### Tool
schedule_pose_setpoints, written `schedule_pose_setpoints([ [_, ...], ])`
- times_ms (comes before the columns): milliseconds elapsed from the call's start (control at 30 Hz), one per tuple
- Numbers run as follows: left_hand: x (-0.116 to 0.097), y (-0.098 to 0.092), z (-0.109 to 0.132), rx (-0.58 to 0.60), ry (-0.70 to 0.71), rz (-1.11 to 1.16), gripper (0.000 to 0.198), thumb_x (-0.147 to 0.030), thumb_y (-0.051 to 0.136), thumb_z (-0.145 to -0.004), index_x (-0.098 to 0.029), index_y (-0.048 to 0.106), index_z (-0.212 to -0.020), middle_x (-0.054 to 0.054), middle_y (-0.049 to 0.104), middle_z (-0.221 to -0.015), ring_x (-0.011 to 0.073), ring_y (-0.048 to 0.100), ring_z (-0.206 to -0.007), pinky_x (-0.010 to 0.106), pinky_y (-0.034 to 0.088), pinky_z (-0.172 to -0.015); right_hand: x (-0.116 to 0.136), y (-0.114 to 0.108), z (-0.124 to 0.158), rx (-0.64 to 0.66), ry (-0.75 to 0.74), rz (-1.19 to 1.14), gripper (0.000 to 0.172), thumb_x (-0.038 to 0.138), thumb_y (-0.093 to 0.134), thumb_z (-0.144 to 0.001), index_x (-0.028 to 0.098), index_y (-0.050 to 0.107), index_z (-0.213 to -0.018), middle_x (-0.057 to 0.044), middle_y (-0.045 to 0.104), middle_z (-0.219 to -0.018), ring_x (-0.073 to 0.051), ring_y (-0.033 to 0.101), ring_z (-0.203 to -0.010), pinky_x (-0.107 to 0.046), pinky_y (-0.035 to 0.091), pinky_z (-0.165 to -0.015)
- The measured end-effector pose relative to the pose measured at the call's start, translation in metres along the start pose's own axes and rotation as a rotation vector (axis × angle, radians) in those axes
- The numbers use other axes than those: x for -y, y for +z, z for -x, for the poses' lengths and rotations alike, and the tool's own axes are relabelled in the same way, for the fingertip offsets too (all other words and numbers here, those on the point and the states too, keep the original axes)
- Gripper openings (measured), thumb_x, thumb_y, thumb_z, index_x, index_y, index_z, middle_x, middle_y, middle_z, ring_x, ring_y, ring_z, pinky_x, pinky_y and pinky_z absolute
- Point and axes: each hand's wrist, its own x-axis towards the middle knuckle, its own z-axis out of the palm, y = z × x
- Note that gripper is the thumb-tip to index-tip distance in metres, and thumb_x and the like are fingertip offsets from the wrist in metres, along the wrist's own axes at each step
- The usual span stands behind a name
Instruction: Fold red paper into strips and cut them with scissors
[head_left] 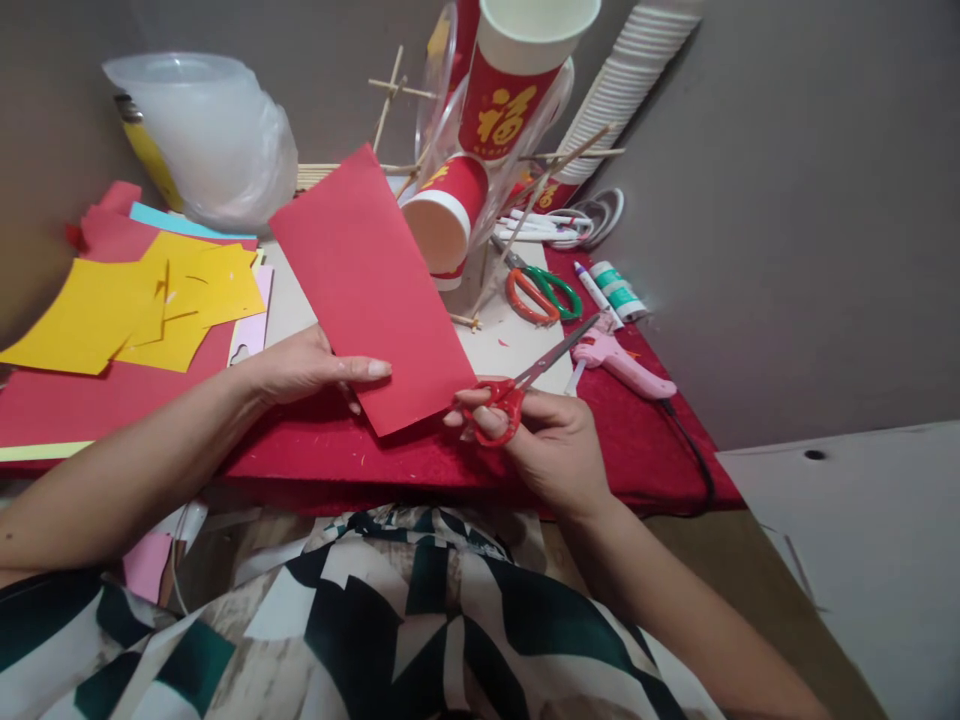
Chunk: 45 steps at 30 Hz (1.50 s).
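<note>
My left hand grips a red rectangular sheet of paper by its lower left edge, thumb on top and fingers behind. The sheet is tilted and held above the table. In my right hand are red-handled scissors, with thumb and fingers at the handle loops. Their blades point up and right, away from the paper, and look closed. The handles are close to the sheet's lower right corner.
Yellow paper pieces lie at left on red paper. Red paper cups and thin sticks stand behind the sheet. Orange-and-green scissors, a pink glue gun with a cord and stacked cups are at right. Plastic bowls stand back left.
</note>
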Motion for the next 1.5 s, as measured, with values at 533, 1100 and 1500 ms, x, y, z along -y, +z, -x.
schedule_pose_setpoints([
  [533,-0.011,-0.003,0.007,0.028,-0.015,-0.172,0.045,-0.054,0.080,-0.079,-0.014,0.070,-0.061,0.005,0.068,-0.053,0.0172,0.066,-0.053,0.027,0.055,-0.059,-0.005,-0.013,-0.015,-0.205,0.008,-0.548,0.022,0.049,0.086,-0.077,0.029,0.081,-0.083,0.000,0.083,-0.100,-0.017,0.079,-0.090,-0.030,0.065,-0.083],
  [1100,-0.012,-0.011,0.001,-0.049,-0.112,-0.165,0.030,-0.038,0.087,-0.071,-0.012,0.072,-0.065,0.007,0.070,-0.056,0.0165,0.067,-0.055,0.025,0.055,-0.058,0.002,-0.015,-0.019,-0.172,-0.011,-0.533,0.028,0.057,0.086,-0.071,0.032,0.079,-0.080,0.001,0.080,-0.116,-0.026,0.066,-0.127,-0.048,0.047,-0.114],
  [1500,-0.002,-0.010,0.018,-0.336,-0.437,0.279,0.024,-0.038,0.070,-0.090,-0.016,0.073,-0.084,0.009,0.073,-0.061,0.0156,0.064,-0.042,0.019,0.051,-0.039,0.012,-0.038,-0.015,-0.166,-0.117,-0.586,0.019,0.055,0.081,-0.078,0.037,0.080,-0.084,0.007,0.078,-0.123,-0.022,0.063,-0.132,-0.044,0.048,-0.114],
])
